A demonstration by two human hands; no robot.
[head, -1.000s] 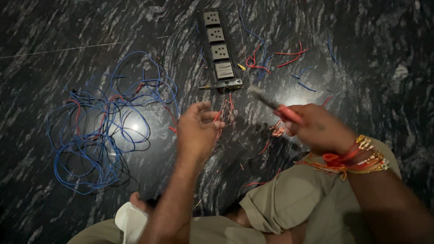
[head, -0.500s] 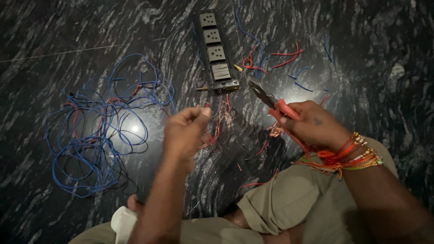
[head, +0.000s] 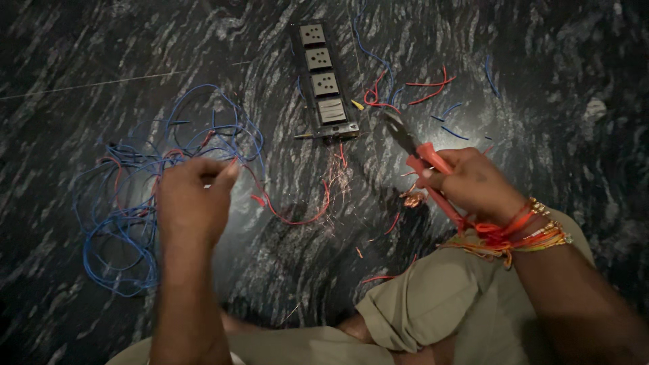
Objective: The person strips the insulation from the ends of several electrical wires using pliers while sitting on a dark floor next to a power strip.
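Red wire (head: 297, 215): lies curved on the dark marble floor (head: 541, 81), one end rising to the left hand (head: 193, 199), fingers pinched shut on it. Right hand (head: 473, 184): fingers wrapped around red-handled pliers (head: 422, 159), tip pointing at the socket strip (head: 323, 81). Blue wire tangle (head: 135, 203) beside left hand. Cut wire scraps (head: 405, 91) near the strip.

We see our two bare arms with no sleeves on them. Our left hand (head: 193, 203) has nothing on its wrist. Our right hand (head: 476, 186) has a bunch of threads (head: 503, 233) tied around the wrist, red, orange and yellow, with loose ends sticking out. Next to them sit thin gold bangles (head: 551, 226) with little beads. We wear khaki shorts (head: 433, 311), bunched and creased over a bent knee.
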